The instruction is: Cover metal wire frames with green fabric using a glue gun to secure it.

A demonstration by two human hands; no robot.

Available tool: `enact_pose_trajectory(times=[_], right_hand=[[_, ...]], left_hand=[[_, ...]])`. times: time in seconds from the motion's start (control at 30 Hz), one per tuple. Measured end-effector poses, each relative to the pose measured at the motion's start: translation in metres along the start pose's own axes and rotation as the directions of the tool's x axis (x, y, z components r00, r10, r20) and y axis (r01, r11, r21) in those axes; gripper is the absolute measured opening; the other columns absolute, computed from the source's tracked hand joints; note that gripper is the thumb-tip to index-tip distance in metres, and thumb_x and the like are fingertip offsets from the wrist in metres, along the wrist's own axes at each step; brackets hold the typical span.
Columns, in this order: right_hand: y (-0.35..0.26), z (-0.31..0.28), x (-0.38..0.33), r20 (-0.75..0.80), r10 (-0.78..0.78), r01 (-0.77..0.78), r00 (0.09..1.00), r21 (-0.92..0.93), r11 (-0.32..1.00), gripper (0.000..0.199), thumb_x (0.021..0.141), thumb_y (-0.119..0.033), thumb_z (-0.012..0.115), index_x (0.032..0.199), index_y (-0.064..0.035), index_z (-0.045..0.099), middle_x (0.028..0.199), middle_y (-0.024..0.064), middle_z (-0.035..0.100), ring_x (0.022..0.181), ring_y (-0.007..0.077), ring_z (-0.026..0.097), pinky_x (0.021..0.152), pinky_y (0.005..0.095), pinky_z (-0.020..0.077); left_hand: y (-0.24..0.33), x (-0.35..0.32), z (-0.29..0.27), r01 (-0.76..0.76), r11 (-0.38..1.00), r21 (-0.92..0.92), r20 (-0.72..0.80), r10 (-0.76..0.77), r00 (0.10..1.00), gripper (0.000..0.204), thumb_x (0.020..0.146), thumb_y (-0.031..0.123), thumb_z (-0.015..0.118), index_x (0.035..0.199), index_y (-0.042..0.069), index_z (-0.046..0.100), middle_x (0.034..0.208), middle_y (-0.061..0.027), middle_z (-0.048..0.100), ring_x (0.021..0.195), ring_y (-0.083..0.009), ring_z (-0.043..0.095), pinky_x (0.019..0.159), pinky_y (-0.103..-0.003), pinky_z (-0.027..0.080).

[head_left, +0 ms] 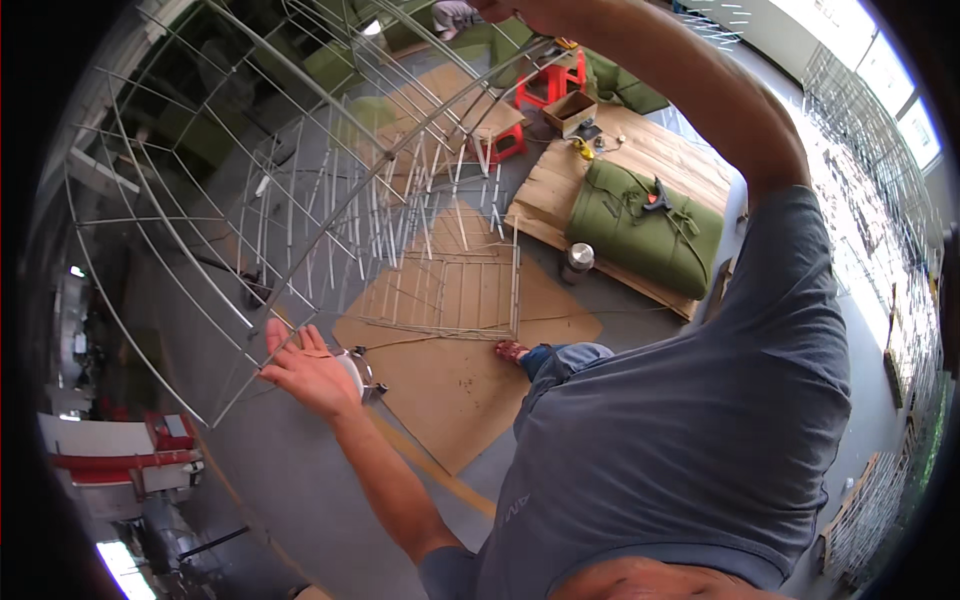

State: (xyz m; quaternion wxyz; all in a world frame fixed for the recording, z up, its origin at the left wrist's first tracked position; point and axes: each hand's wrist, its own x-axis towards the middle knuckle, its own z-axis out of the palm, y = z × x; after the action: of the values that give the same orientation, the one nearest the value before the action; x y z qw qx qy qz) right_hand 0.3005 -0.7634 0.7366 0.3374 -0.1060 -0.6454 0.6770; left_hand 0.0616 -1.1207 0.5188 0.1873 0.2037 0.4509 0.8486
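Observation:
A large wire-rod frame (pixel 330 220), grey and open like a cage, fills the upper left, tilted in the air in front of me. My left hand (pixel 315 375) is palm up with its fingers stretched and apart, at the frame's lower corner; the rods pass across its fingertips. My right arm reaches up to the top edge, where my right hand (pixel 505 8) is mostly cut off and its fingers are hidden. Below lies a flat piece of rod grid (pixel 450 290) on cardboard sheets (pixel 445 410).
At the right a low wooden platform (pixel 535 200) bears a green padded bundle (pixel 645 230), with a black and orange clamp-like tool (pixel 657 196) on top. A metal flask (pixel 578 260) stands beside it. Red stools (pixel 505 143) and a small box (pixel 570 112) are farther back. Stacked wire panels (pixel 860 500) line the right side.

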Motion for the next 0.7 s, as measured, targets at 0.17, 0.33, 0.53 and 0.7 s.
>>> enact_pose_trajectory(times=[0.17, 0.33, 0.53, 0.7], right_hand=[[0.049, 0.057, 0.114, 0.024, 0.188, -0.190, 0.982, 0.117, 0.975, 0.025, 0.095, -0.020, 0.058, 0.073, -0.0096, 0.053, 0.063, -0.0010, 0.042, 0.051, 0.0130, 0.037, 0.047, 0.0295, 0.0267], [0.112, 0.123, 0.195, 0.113, 0.128, -0.137, 0.985, 0.071, 0.988, 0.025, 0.097, -0.023, 0.060, 0.077, -0.0065, 0.058, 0.062, 0.0033, 0.048, 0.052, 0.0158, 0.045, 0.047, 0.0324, 0.0343], [0.136, 0.175, 0.213, -0.147, 0.409, -0.386, 0.901, 0.163, 0.908, 0.025, 0.091, -0.005, 0.055, 0.070, -0.0118, 0.043, 0.061, -0.0042, 0.040, 0.050, 0.0061, 0.036, 0.046, 0.0241, 0.0320], [0.136, 0.241, 0.234, -0.278, 0.304, -0.299, 0.911, 0.062, 0.952, 0.023, 0.092, -0.005, 0.055, 0.071, -0.0100, 0.047, 0.062, -0.0033, 0.042, 0.051, 0.0061, 0.039, 0.046, 0.0239, 0.0334]], left_hand=[[0.022, 0.101, -0.049, 0.020, 0.999, 0.025, -0.084, -0.018, 0.996, 0.086, 0.096, 0.074, 0.025, 0.144, 0.003, 0.033, 0.160, -0.0157, 0.017, 0.150, -0.0436, 0.004, 0.121, -0.052, 0.004], [0.023, 0.201, -0.130, 0.161, 0.977, 0.139, -0.120, -0.144, 0.982, 0.089, 0.094, 0.076, 0.028, 0.150, 0.007, 0.030, 0.161, -0.0193, 0.017, 0.150, -0.0419, 0.008, 0.120, -0.055, 0.006], [0.015, 0.295, -0.180, 0.282, 0.921, 0.268, -0.027, -0.286, 0.958, 0.097, 0.090, 0.078, 0.041, 0.154, 0.008, 0.025, 0.161, -0.0180, 0.022, 0.151, -0.0357, 0.011, 0.120, -0.051, 0.008], [0.031, 0.377, -0.215, 0.302, 0.923, 0.238, 0.043, -0.321, 0.946, 0.089, 0.092, 0.073, 0.046, 0.151, 0.008, 0.030, 0.156, -0.0133, 0.034, 0.149, -0.0339, 0.016, 0.120, -0.047, 0.009]])
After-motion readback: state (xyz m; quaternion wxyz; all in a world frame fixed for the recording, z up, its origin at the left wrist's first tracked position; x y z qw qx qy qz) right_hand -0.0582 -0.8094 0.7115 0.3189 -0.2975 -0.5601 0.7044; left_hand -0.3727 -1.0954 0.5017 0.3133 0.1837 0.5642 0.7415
